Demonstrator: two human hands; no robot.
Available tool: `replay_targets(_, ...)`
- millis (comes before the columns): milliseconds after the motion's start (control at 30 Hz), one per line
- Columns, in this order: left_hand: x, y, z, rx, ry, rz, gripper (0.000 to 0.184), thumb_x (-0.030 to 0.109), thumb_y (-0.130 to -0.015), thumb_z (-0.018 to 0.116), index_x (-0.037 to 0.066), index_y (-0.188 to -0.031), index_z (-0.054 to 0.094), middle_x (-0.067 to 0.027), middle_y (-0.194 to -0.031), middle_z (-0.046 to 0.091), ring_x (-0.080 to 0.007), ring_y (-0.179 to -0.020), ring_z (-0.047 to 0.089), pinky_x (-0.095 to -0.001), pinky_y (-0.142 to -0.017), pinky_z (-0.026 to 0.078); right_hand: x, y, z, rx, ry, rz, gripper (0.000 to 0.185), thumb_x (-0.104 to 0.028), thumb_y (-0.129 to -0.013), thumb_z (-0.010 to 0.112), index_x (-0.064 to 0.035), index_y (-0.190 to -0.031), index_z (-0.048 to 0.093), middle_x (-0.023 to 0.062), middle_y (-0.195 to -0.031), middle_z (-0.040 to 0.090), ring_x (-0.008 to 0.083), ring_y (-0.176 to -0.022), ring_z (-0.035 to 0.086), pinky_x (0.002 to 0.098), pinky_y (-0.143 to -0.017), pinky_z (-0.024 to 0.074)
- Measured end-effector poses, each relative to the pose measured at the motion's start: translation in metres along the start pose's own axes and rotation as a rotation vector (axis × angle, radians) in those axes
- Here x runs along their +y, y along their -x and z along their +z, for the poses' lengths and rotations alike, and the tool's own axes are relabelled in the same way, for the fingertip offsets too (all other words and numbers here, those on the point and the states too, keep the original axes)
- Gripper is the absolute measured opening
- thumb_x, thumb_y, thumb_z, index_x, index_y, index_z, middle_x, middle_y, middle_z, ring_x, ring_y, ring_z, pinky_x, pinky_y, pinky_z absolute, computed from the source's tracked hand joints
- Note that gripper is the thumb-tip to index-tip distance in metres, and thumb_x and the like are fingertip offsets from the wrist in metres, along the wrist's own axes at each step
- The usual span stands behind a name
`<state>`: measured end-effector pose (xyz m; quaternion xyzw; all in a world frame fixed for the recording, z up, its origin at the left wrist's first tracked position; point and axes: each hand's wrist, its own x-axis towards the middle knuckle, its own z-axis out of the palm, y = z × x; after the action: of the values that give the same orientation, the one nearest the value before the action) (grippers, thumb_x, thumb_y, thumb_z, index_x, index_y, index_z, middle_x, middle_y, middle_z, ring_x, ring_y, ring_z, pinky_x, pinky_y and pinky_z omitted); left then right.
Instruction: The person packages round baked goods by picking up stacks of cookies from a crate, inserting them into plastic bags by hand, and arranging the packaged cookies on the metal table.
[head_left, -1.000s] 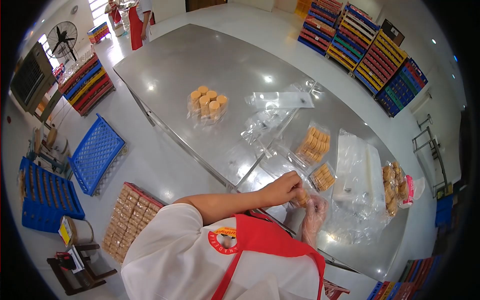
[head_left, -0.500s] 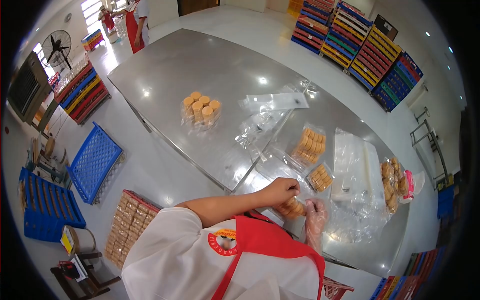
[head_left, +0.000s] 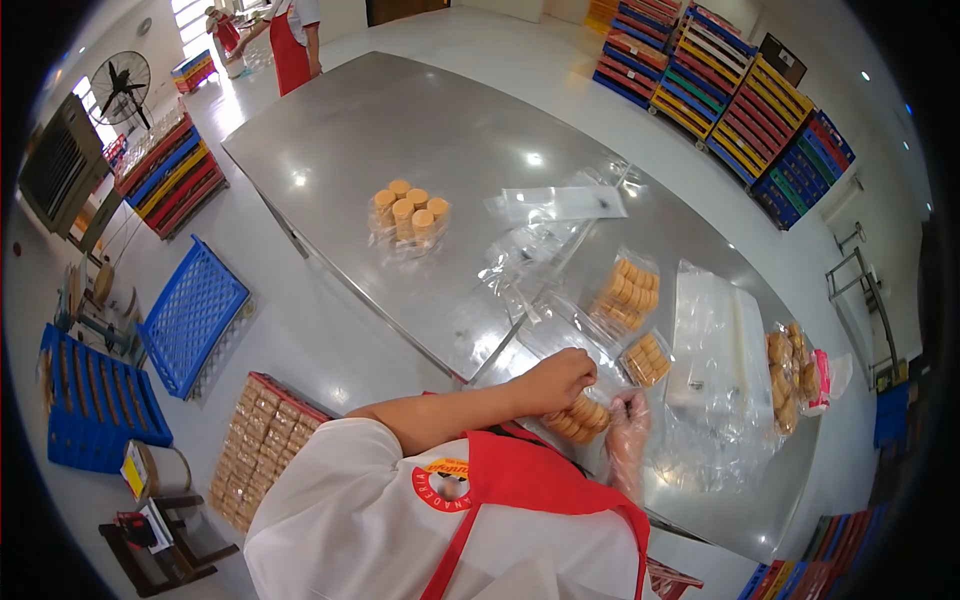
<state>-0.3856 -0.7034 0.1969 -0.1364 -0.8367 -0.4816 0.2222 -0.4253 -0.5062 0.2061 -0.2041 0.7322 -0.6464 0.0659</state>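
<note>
Fingers closed, my bare left hand [head_left: 562, 382] pinches the upper side of a clear bag of round biscuits [head_left: 578, 419] at the table's near edge. On the bag's right side is my right hand [head_left: 627, 425] in a clear plastic glove, its fingers pressed together on the plastic. Just beyond my hands lie a small biscuit pack [head_left: 647, 359] and a larger biscuit pack [head_left: 629, 290]. Flat clear bags [head_left: 705, 345] are stacked to their right. Farther left, another biscuit pack [head_left: 408, 214] shows upright biscuit stacks.
The steel table [head_left: 400, 110] also holds loose plastic bags [head_left: 560, 203] and bagged bread [head_left: 784, 380]. Left on the floor are a blue crate [head_left: 192, 315] and a crate of packed goods [head_left: 255, 450]. Crate stacks [head_left: 700, 80] and a co-worker [head_left: 290, 45] are farther off.
Compared with one second ago, the biscuit bag lies lower and more to the left, with more biscuits showing. My left hand has shifted slightly left and down. The co-worker has changed posture.
</note>
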Motion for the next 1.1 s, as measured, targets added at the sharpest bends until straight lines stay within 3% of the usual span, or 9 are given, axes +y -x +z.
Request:
replay_targets(100,0.001,0.011,0.007,0.030,0.243,-0.319,0.021,0.017,-0.092,0.064,0.002,-0.106,0.061,-0.0084,-0.085,0.059,-0.0217,-0.085,0.059,-0.0351,-0.079,0.047,-0.005,0.000,0.003,-0.006,0.026,0.047,0.008,0.003,-0.089,0.057,-0.0040,-0.086,0.053,0.0029,-0.087,0.055,0.0125,-0.083,0.048,0.0262,-0.080,0.0400)
replay_targets(200,-0.012,0.018,0.009,-0.148,0.875,-0.684,0.028,0.020,-0.091,0.066,0.002,-0.113,0.061,-0.0044,-0.089,0.061,-0.0140,-0.082,0.057,-0.0300,-0.078,0.048,-0.002,-0.001,0.003,0.022,-0.058,0.147,0.005,0.001,-0.090,0.057,-0.0035,-0.090,0.056,0.0038,-0.090,0.058,0.0124,-0.086,0.050,0.0266,-0.082,0.0411)
replay_targets(333,-0.012,0.020,0.012,-0.055,0.775,-0.690,0.023,0.018,-0.088,0.066,0.002,-0.104,0.065,-0.0054,-0.090,0.064,-0.0136,-0.080,0.059,-0.0291,-0.075,0.049,0.003,0.003,0.011,0.079,-0.427,0.336,0.009,-0.002,-0.090,0.058,-0.0012,-0.098,0.062,0.0064,-0.093,0.062,0.0142,-0.090,0.056,0.0292,-0.086,0.0452)
replay_targets(567,-0.009,0.017,0.002,-0.116,0.399,-0.731,0.015,0.014,-0.084,0.068,0.000,-0.089,0.071,-0.0086,-0.088,0.069,-0.0193,-0.087,0.062,-0.0297,-0.076,0.050,-0.008,0.004,0.017,-0.009,-0.142,0.500,0.021,-0.016,-0.089,0.064,0.0038,-0.092,0.067,0.0095,-0.089,0.065,0.0163,-0.085,0.057,0.0299,-0.079,0.0465)
replay_targets(667,-0.015,0.025,-0.001,-0.071,0.845,-0.893,0.016,0.006,-0.083,0.065,-0.003,-0.095,0.069,-0.0115,-0.094,0.068,-0.0215,-0.088,0.063,-0.0315,-0.078,0.052,-0.019,0.002,0.018,-0.074,0.003,0.419,0.025,-0.021,-0.088,0.064,0.0026,-0.095,0.068,0.0092,-0.088,0.066,0.0172,-0.085,0.059,0.0311,-0.078,0.0470)
replay_targets(700,-0.018,0.026,-0.003,-0.027,1.020,-0.872,0.017,0.004,-0.083,0.063,-0.004,-0.097,0.068,-0.0121,-0.097,0.068,-0.0214,-0.088,0.064,-0.0325,-0.079,0.053,-0.024,0.002,0.019,-0.073,-0.179,0.512,0.028,-0.022,-0.088,0.063,0.0046,-0.097,0.068,0.0108,-0.092,0.067,0.0169,-0.085,0.059,0.0307,-0.077,0.0474)
replay_targets(867,-0.006,0.025,-0.020,-0.117,1.081,-1.144,0.021,0.002,-0.085,0.059,-0.003,-0.105,0.066,-0.0118,-0.104,0.067,-0.0223,-0.097,0.064,-0.0363,-0.086,0.053,-0.011,0.006,0.009,-0.150,-0.549,0.618,0.017,-0.007,-0.089,0.061,0.0052,-0.101,0.063,0.0135,-0.101,0.067,0.0199,-0.093,0.063,0.0330,-0.089,0.0505)
replay_targets(967,-0.017,0.029,-0.020,-0.233,1.061,-1.043,0.026,-0.002,-0.085,0.058,-0.002,-0.110,0.066,-0.0116,-0.115,0.063,-0.0221,-0.106,0.062,-0.0352,-0.094,0.050,-0.017,0.004,0.002,-0.194,-0.611,0.722,0.015,-0.002,-0.090,0.061,0.0047,-0.103,0.062,0.0146,-0.105,0.067,0.0219,-0.102,0.063,0.0352,-0.096,0.0491)
replay_targets(1100,-0.029,0.038,-0.022,-0.423,0.843,-0.540,0.030,-0.005,-0.086,0.059,-0.001,-0.115,0.066,-0.0112,-0.129,0.055,-0.0212,-0.117,0.056,-0.0340,-0.101,0.044,-0.021,0.018,-0.005,-0.260,-0.628,0.674,0.023,-0.002,-0.090,0.060,0.0062,-0.112,0.060,0.0136,-0.114,0.064,0.0213,-0.107,0.061,0.0339,-0.097,0.0489)
